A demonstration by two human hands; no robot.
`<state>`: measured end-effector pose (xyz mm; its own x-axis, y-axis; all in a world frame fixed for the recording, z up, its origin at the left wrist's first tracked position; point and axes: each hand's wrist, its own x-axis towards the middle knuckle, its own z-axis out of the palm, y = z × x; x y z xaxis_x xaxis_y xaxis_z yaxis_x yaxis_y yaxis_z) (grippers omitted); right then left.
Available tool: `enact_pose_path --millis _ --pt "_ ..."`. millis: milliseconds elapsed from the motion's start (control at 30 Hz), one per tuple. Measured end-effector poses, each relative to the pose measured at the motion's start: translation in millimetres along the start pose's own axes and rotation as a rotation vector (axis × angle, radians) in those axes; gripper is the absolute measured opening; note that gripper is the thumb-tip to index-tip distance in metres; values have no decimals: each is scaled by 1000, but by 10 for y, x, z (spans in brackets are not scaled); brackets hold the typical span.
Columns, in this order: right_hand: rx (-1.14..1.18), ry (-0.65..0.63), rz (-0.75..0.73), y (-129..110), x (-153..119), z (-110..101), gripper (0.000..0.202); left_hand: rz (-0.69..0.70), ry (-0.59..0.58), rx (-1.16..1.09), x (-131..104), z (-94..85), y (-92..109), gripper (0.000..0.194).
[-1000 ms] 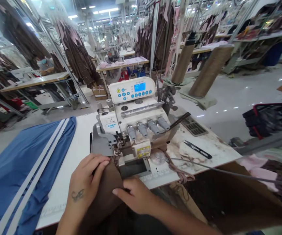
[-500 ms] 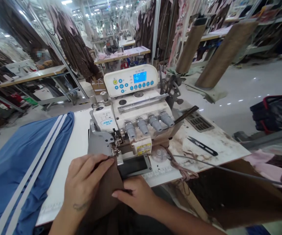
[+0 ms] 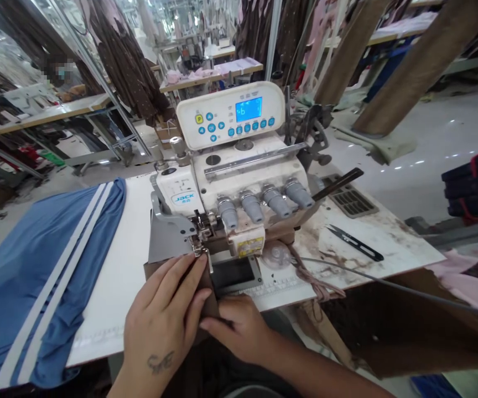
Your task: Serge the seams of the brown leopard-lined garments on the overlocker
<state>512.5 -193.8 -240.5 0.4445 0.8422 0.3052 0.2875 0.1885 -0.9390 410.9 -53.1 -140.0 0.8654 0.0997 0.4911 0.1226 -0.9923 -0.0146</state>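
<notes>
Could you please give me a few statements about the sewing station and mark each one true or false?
1. The left hand lies flat on the brown fabric in front of the sewing machine. True.
2. The right hand holds the black thread snips. False: the snips lie on the table to the right of the machine, and the right hand is on the brown fabric.
3. The control panel shows a lit blue display. True.
4. The blue fabric with white stripes lies to the right of the machine. False: it lies on the left.
5. The machine has four grey knobs on its front. True.
</notes>
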Motion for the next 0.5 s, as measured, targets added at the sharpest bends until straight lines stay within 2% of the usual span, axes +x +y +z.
enact_pose_path --millis 167,333,400,467,500 --pt "-14 65 71 -58 32 -6 56 12 -14 15 0 75 -33 55" --pt "-98 33 -57 12 23 36 58 -6 -24 -123 -39 131 -212 43" --pt "-145 43 -125 45 22 42 60 -157 -42 -242 -90 52 -224 38" --pt "-169 60 -170 60 24 42 62 -432 1 -434 -212 -135 -127 37" --pt "-171 64 -183 60 24 40 63 -571 7 -605 -303 -261 -34 35"
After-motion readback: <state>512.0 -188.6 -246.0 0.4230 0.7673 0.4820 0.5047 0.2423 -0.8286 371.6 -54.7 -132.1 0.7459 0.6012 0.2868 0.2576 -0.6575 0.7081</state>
